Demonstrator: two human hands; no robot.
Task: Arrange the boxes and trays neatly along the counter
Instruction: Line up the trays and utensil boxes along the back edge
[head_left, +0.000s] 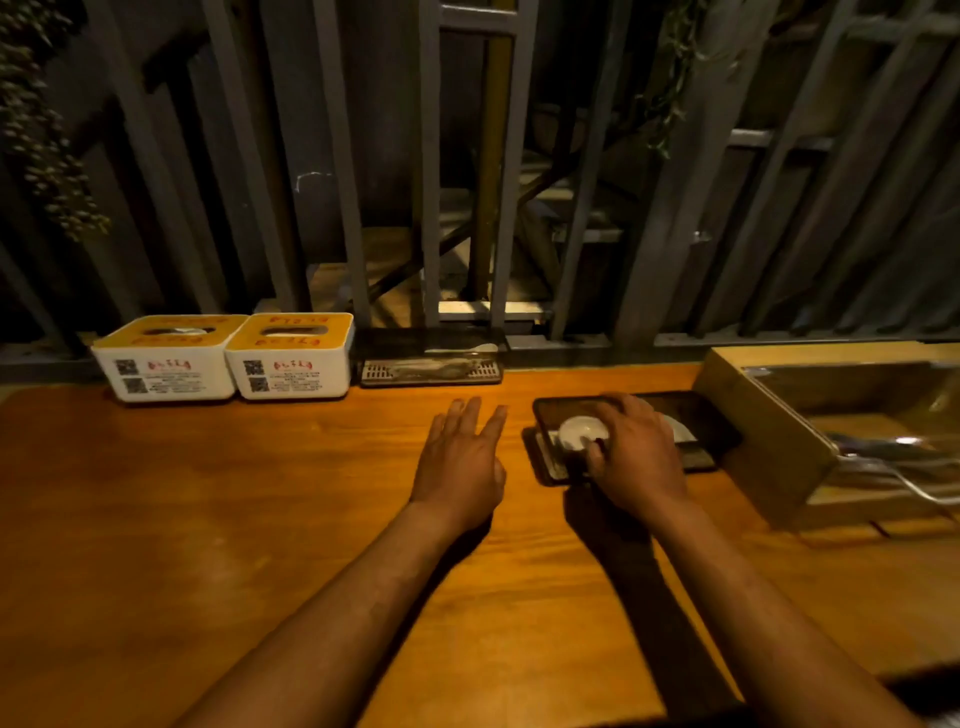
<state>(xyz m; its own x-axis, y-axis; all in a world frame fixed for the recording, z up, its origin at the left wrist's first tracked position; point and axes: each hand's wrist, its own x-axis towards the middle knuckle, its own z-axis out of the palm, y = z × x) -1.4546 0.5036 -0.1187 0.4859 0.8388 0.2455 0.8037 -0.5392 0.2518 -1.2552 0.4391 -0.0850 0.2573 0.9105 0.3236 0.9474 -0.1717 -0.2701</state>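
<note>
Resting on the near dark tray (706, 421) with fingers curled over its small white dish (579, 434), the right hand (636, 457) seems set to push it back beside the far tray (431, 358) and two boxes (228, 358), while the left hand (462, 462) hovers spread and empty over the counter (208, 519).

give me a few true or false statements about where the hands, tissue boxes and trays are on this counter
1. The two white tissue boxes with orange lids stand side by side at the back of the wooden counter. True.
2. The right hand rests on the dark tray holding small white dishes. True.
3. The left hand grips a tissue box. False: it is open and flat, holding nothing, apart from the boxes.
4. The dark tray by the railing sits left of both tissue boxes. False: it sits to their right.
5. The open wooden box is at the counter's left end. False: it is on the right.
</note>
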